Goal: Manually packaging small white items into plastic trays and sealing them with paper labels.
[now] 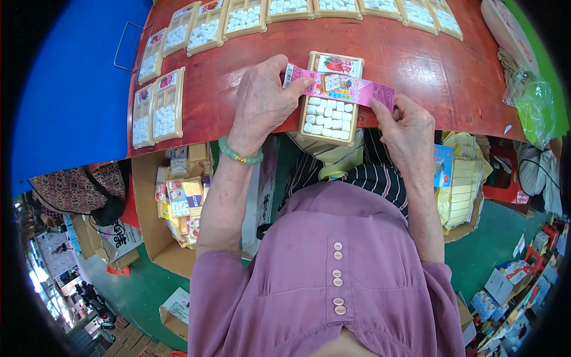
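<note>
Red wooden table [220, 83], top shiny, light bouncing off it. Big flat blue surface [71, 77] on left, right beside table. Bright green surface [550, 71] past table's right end. Green floor [476, 247] down below, smooth. Very bright white light [39, 275] near left rim. Dark motorbike-like shape [94, 302] close by, small, blurry. Messy pile of boxes [505, 285] at lower right.

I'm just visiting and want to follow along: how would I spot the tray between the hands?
On the red table, look to its near edge. There, between the left hand and right hand, lies a tan tray of white pieces. Unlike the other trays, it has a pink strip held across it.
</note>
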`<action>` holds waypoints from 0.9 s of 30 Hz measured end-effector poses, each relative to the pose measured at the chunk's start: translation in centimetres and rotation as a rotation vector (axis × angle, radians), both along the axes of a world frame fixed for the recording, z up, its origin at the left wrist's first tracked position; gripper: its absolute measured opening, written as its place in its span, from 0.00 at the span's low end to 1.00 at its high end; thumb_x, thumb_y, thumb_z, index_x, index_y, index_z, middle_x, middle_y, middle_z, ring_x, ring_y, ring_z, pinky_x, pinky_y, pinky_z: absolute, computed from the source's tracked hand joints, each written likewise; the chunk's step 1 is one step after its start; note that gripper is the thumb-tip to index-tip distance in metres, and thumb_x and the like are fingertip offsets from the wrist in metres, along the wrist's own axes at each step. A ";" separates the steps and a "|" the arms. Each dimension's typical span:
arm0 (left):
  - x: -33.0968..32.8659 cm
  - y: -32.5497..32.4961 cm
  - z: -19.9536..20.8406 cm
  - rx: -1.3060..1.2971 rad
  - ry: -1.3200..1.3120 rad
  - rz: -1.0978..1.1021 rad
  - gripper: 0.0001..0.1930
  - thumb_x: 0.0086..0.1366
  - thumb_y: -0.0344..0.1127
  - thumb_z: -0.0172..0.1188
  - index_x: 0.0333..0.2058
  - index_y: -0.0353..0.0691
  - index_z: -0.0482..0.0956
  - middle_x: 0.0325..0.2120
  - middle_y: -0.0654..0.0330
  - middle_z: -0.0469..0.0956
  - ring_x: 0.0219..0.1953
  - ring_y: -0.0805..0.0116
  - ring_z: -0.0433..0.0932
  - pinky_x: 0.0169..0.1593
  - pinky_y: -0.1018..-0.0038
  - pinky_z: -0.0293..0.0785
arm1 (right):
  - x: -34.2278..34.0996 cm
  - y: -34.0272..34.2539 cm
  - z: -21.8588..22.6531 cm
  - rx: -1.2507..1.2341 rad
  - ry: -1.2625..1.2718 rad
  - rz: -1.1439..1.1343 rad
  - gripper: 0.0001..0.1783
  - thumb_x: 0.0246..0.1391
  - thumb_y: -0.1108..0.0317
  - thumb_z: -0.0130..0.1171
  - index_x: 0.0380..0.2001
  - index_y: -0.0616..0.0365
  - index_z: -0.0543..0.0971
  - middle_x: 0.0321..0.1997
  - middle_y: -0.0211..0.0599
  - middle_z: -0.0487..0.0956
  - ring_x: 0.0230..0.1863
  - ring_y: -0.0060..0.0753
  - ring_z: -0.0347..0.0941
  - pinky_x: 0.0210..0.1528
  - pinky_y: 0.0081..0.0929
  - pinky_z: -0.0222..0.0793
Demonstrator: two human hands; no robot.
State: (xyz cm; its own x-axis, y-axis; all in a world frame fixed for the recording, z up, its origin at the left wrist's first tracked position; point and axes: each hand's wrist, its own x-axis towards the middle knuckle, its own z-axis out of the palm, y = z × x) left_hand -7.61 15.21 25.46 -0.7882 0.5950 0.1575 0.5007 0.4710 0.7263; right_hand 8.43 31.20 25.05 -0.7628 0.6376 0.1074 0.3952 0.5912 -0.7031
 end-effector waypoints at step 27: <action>2.0 1.0 0.1 -0.076 0.136 0.008 0.18 0.50 0.41 0.66 0.20 0.34 0.69 0.16 0.45 0.72 0.23 0.45 0.74 0.26 0.57 0.67 | -0.3 -4.0 0.1 0.603 -0.153 0.474 0.38 0.51 0.55 0.56 0.63 0.58 0.59 0.67 0.39 0.59 0.69 0.35 0.52 0.69 0.53 0.34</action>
